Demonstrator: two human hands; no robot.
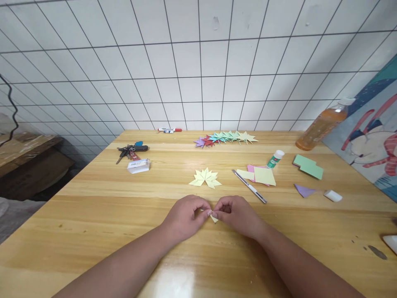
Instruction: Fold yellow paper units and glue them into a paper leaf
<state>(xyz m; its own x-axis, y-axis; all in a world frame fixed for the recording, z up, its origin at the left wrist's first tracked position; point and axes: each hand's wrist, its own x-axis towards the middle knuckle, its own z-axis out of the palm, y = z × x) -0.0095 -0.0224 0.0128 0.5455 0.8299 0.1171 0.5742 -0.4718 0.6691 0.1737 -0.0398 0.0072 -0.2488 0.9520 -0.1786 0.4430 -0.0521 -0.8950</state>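
Between the fingertips of my two hands is a small folded piece of pale yellow paper (214,218), mostly hidden by the fingers. My left hand (187,216) pinches it from the left. From the right, my right hand (237,213) pinches it with thumb and forefinger, almost touching the left. Just beyond the hands lies a pale yellow paper leaf shape (205,178) made of pointed folded pieces. A utility knife (249,186) lies slantwise to the right, beside a few yellow and pink paper squares (264,176).
Along the wall lies a row of coloured paper leaves (228,137) and a marker (169,130). Keys (132,151) and a small white box (138,166) are left. Rightward are a glue stick (275,159), green paper (310,167), purple paper (304,190), a white cap (333,195) and a bottle (324,126).
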